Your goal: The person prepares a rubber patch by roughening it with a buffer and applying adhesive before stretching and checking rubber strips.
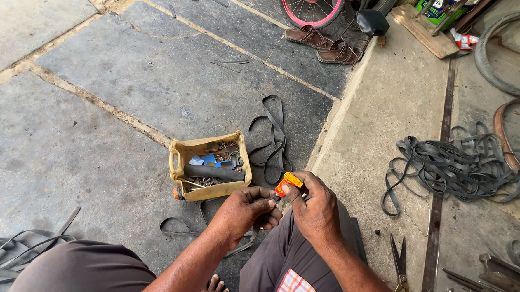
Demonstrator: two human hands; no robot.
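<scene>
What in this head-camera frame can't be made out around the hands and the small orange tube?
- Orange tube: its lower end is hidden by the right hand and left hand; cap on or off cannot be told.
- Cut-open yellow container: the small metal parts inside are too small to identify.
- Scissors: handles cut off by the bottom edge.
- Pink-rimmed wheel: cut off by the top edge.

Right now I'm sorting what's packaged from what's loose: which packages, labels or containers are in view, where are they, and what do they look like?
Small tube: orange and yellow, pinched between the left hand and right hand.
Cut-open jug: tan, used as a bin, orange cap, on the stone floor ahead of the hands.
Bucket: green and white printed label, top right.
Small packet: red and white, beside the bucket.
</scene>
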